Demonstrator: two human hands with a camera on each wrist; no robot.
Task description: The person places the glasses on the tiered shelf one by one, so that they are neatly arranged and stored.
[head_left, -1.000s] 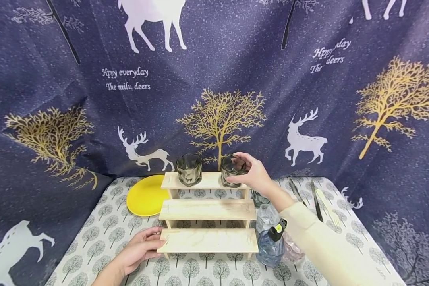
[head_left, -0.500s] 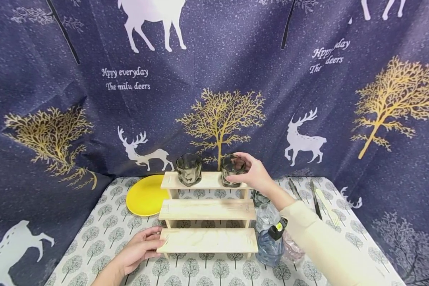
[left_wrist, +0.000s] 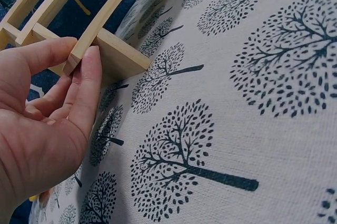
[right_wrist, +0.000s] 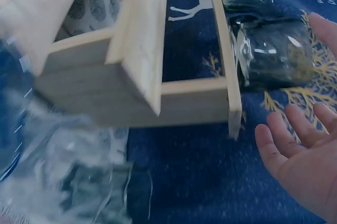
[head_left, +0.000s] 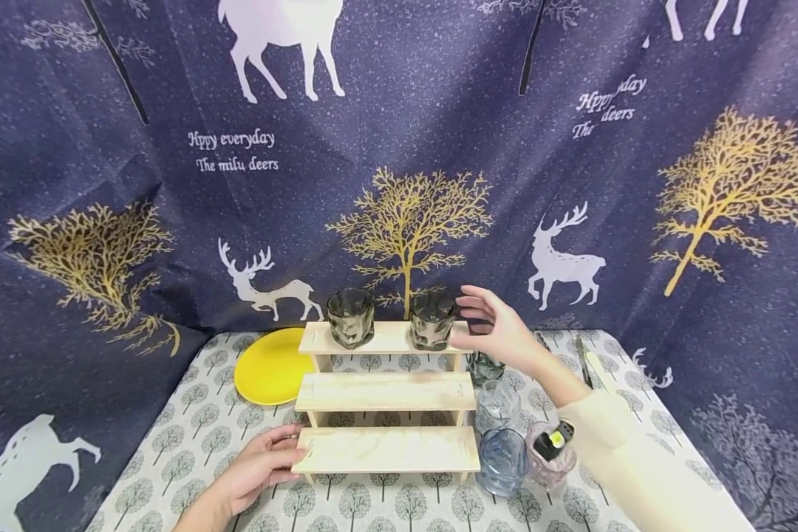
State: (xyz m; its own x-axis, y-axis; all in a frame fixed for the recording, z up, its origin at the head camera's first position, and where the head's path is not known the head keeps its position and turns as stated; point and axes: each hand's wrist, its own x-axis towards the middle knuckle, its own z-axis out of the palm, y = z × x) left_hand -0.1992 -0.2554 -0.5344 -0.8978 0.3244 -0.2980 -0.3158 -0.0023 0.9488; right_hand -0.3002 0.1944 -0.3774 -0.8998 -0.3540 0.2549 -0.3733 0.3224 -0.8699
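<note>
A three-tier wooden shelf (head_left: 386, 391) stands on the table. Two dark grey glasses sit on its top tier, the left glass (head_left: 351, 318) and the right glass (head_left: 432, 322). My right hand (head_left: 499, 329) is just right of the right glass, fingers spread and holding nothing; in the right wrist view a gap shows between the fingers and that glass (right_wrist: 274, 52). My left hand (head_left: 259, 469) pinches the left end of the lowest tier; the left wrist view shows thumb and fingers around the edge of the board (left_wrist: 100, 23).
Right of the shelf stand a blue glass (head_left: 503, 462), a clear glass (head_left: 497, 405), a pink glass (head_left: 550, 458) and a dark green glass (head_left: 485, 367). A yellow plate (head_left: 274, 367) lies at the left. Cutlery, including a dark knife (head_left: 584, 362), lies at the right, partly behind my sleeve.
My right hand has let go of the right dark grey glass and moved right, away from it. The glass stays on the top tier. My left hand keeps its hold on the shelf.
</note>
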